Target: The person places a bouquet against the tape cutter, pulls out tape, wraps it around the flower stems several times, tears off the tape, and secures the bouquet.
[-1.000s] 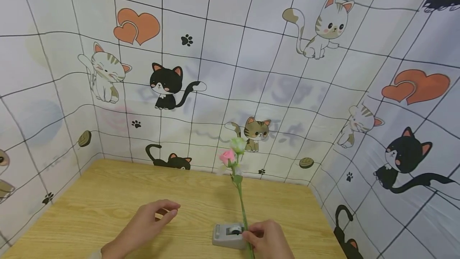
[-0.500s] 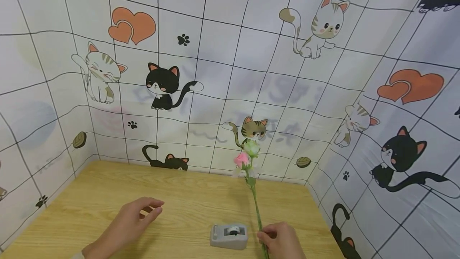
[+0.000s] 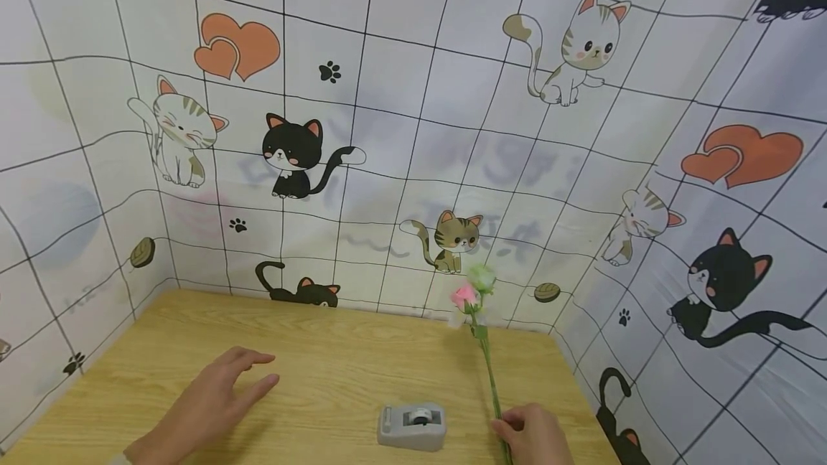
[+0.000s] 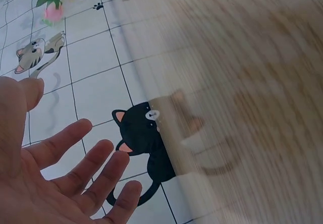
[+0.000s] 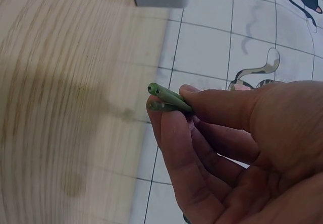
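My right hand (image 3: 535, 436) pinches the green stems (image 5: 170, 99) of two artificial flowers between thumb and fingers, near their lower ends. Two cut stem ends poke out side by side in the right wrist view. At the top are a pink rose (image 3: 464, 296) and a pale green bloom (image 3: 481, 279), leaning upright toward the back wall. My left hand (image 3: 209, 400) hovers over the left part of the table, fingers spread and holding nothing. A grey tape dispenser (image 3: 411, 428) with a roll in it sits on the table between the hands, closer to the right one.
The light wood-grain table (image 3: 310, 357) backs onto a white cloth wall (image 3: 388, 128) printed with cats, hearts and grid lines. Similar cloth closes off the left and right sides.
My right hand has carried the flowers rightward, away from beside the tape dispenser. The left hand has drawn back to the left, its thumb and fingers opening wider. The dispenser stays put.
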The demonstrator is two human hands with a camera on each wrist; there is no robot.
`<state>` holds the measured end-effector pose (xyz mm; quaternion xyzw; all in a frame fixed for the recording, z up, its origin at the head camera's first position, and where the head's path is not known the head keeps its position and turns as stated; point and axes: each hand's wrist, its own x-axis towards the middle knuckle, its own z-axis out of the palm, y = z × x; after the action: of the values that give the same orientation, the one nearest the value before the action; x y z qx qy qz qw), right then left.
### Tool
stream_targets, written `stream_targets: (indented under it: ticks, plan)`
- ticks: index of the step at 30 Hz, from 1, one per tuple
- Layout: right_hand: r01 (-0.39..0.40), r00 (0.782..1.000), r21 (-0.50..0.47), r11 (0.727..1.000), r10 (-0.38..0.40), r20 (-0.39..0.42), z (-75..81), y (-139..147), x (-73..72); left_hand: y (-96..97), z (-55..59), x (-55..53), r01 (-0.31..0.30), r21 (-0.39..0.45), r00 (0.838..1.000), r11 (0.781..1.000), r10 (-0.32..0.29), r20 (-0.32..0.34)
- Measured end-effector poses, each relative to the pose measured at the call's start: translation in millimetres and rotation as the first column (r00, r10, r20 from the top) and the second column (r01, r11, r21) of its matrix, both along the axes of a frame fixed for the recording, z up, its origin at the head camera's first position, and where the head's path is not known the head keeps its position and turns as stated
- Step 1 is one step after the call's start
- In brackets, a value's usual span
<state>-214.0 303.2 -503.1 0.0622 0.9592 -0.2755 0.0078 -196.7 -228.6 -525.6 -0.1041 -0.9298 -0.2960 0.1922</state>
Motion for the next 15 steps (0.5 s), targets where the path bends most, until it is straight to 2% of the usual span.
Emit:
stream_targets:
  ticks: [6, 15]
  plan:
    - [0.03, 0.999, 0.032, 0.999, -0.031, 0.035, -3.6, 17.9, -1.8, -13.5, -5.7, -1.9, -0.004, -0.077, 0.999, 0.997, 0.001, -0.042]
    - [0.072, 0.992, 0.074, 0.995, -0.079, 0.096, -7.5, 39.4, -6.6, -33.7, -7.5, -4.4, -0.027, -0.165, 1.0, 0.986, 0.025, -0.014]
